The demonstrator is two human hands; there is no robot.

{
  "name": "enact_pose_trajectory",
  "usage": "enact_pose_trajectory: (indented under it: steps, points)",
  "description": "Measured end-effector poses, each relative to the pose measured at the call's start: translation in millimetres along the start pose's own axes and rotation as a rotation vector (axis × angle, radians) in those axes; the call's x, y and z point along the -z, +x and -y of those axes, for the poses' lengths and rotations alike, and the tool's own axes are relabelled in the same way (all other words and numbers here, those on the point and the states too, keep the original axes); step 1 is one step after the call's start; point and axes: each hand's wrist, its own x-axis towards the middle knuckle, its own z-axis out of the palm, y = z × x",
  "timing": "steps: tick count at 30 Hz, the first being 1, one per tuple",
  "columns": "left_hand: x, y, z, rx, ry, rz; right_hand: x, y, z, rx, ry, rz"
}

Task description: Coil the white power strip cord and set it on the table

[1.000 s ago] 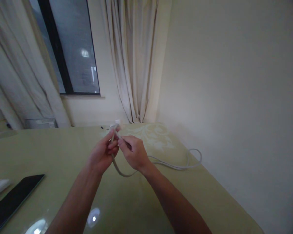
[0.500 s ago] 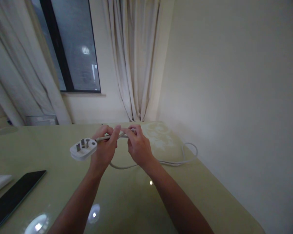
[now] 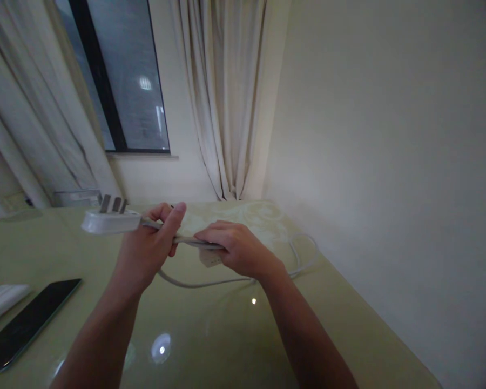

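My left hand (image 3: 146, 248) is closed around a white power cable just behind its white three-pin plug (image 3: 110, 220), which sticks out to the left with the pins pointing up. My right hand (image 3: 237, 248) is closed over the same cable (image 3: 194, 242) a short way along, palm down, above the table. From under my right hand the cable drops in a loop (image 3: 202, 282) onto the table. It then runs right to a coil (image 3: 303, 254) near the wall.
The table (image 3: 210, 335) is glossy and yellow-green, with a pale pattern at its far end. A dark phone (image 3: 28, 321) and a white object (image 3: 2, 300) lie at the left edge. Curtains (image 3: 222, 97) and a window (image 3: 121, 75) stand behind; a plain wall is on the right.
My left hand has swung the plug out to the left and turned its pins upward. My right hand has slid right along the cable and lowered, drawing it straighter between the hands.
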Motion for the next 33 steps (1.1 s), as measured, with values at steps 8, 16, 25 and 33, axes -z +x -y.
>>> enact_pose_trajectory:
  steps: [8, 16, 25, 33]
  points:
    - [4.4, 11, 37, 0.238, -0.457, 0.518, -6, 3, 21, 0.078, 0.215, 0.226]
    - [-1.3, 17, 46, 0.432, -0.728, 0.689, -9, -9, 17, 0.388, -0.291, -0.289]
    - [-23.5, 16, 53, 0.590, -1.170, 0.567, -24, -11, 4, 0.462, -0.229, -0.560]
    - [-51.4, 15, 28, 0.476, -1.255, 0.050, -26, -12, -18, 0.077, 0.069, -0.778]
